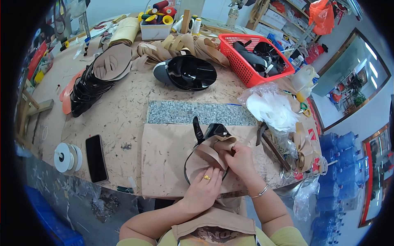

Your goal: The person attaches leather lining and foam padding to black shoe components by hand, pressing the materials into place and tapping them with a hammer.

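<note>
A shoe upper [205, 149] with black outer leather and beige lining lies on the pale work board [164, 164] at the table's front. The fingers of my left hand [205, 186], which wears a gold ring, are pressed together on the near part of the lining. My right hand [241, 162] pinches the lining's right edge between thumb and fingers. A black strap [198, 129] sticks up from the upper's far side. What lies beneath my fingertips is hidden.
Behind the board lies a granite slab [197, 113]. Stacked black uppers [90, 84], more black pieces [191, 73] and a red basket [246, 67] stand farther back. To the left are a phone [96, 158] and a white spool [65, 158]; plastic bags [273, 112] lie right.
</note>
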A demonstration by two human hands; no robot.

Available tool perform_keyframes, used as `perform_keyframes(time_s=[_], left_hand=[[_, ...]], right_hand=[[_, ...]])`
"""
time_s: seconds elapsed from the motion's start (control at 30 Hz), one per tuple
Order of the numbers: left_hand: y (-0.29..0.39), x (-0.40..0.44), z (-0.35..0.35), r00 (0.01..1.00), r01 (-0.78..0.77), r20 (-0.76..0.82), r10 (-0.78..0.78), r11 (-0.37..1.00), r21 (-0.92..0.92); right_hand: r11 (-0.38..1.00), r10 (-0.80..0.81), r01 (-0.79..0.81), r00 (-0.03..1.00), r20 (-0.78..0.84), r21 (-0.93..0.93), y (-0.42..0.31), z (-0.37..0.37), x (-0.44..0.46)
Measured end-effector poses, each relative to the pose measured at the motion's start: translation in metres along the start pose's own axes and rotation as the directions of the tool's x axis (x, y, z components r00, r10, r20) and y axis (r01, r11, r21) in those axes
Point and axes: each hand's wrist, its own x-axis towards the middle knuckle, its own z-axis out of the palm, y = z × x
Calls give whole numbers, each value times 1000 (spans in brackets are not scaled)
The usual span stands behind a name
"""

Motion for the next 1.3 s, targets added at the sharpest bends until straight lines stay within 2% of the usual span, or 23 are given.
perform_keyframes(time_s=[0.03, 0.1, 0.13, 0.2, 0.23, 0.27, 0.33, 0.37, 0.4, 0.47, 0.53, 0.6, 0.9, 0.93, 1.0, 1.03, 1.07, 1.1, 1.13, 1.2, 1.23, 1.27, 1.3], left_hand=[[-4, -4, -4, 1000, -4, 0, 4, 1000, 6], [-14, -11, -15, 996, -15, 83, 29, 987, -162], [-15, -4, -21, 996, -19, 87, 32, 987, -157], [-17, 28, -35, 975, -54, -222, 25, 991, -124], [-15, 42, -32, 968, -36, -247, 34, 999, -4], [-10, 44, -18, 968, -35, -247, 34, 999, 1], [-4, 36, 12, 987, 159, -6, -161, 967, 201], [-3, 30, 14, 994, 111, -29, -107, 976, 185], [-6, 28, 15, 994, 112, -29, -108, 975, 191], [-2, 23, 15, 990, 137, -54, -129, 978, 157], [-1, 22, 15, 987, 155, -56, -148, 974, 166], [-1, 23, 12, 987, 162, -27, -160, 974, 160], [-2, 26, 13, 986, 162, 5, -165, 971, 174], [-2, 29, 12, 986, 164, 5, -168, 971, 174], [0, 38, 5, 970, 221, 85, -226, 973, 68], [0, 40, 7, 970, 224, 84, -229, 972, 67], [-2, 42, 10, 971, 182, 139, -197, 977, 111], [-3, 43, 14, 967, 138, 194, -166, 979, 151], [-4, 42, 19, 967, 142, 188, -170, 978, 153], [-3, 38, 26, 992, 119, -60, -111, 978, 170], [-3, 40, 26, 994, 94, -80, -77, 966, 241], [-1, 42, 25, 993, 96, -85, -77, 967, 238], [1, 45, 24, 998, 47, 33, -62, 940, 339]], right_hand=[[1000, -2, 3, 1000, -5, 5, -3, -1, 0], [998, -67, 67, 998, 9, -8, -8, -3, 2], [998, -67, 67, 998, 5, -2, -4, -2, 4], [995, -29, 39, 993, 116, -86, 9, 0, 9], [996, -34, 44, 992, 118, -83, 9, -1, 10], [989, -60, 68, 996, 68, -128, 8, -3, 11], [980, -104, 105, 994, 19, -166, 3, -12, 18], [993, 88, -99, 982, 169, 61, -5, -25, 22], [910, 237, -335, 904, 357, 244, -7, -34, 25], [919, 298, -364, 892, 339, 151, 8, -31, 34], [945, 239, -284, 938, 250, 162, 11, -25, 33], [931, 235, -288, 943, 236, 224, 13, -20, 31], [987, 88, -107, 984, 153, 123, 24, -15, 30], [993, 89, -98, 985, 149, 61, 24, -13, 29], [996, 89, -90, 985, 148, -3, 18, -10, 24], [941, -194, 211, 977, 88, -265, 5, -10, 18], [730, -469, 451, 877, 104, -513, -8, -9, 12], [594, -632, 568, 768, 106, -570, -19, -7, 11], [589, -637, 572, 763, 108, -571, -16, -8, 20], [685, -671, 682, 728, 144, -257, 5, -11, 48], [760, -605, 613, 789, 113, -215, 18, -18, 61], [757, -605, 614, 788, 116, -221, 15, -25, 66], [776, -567, 579, 814, 123, -250, 12, -31, 71]])
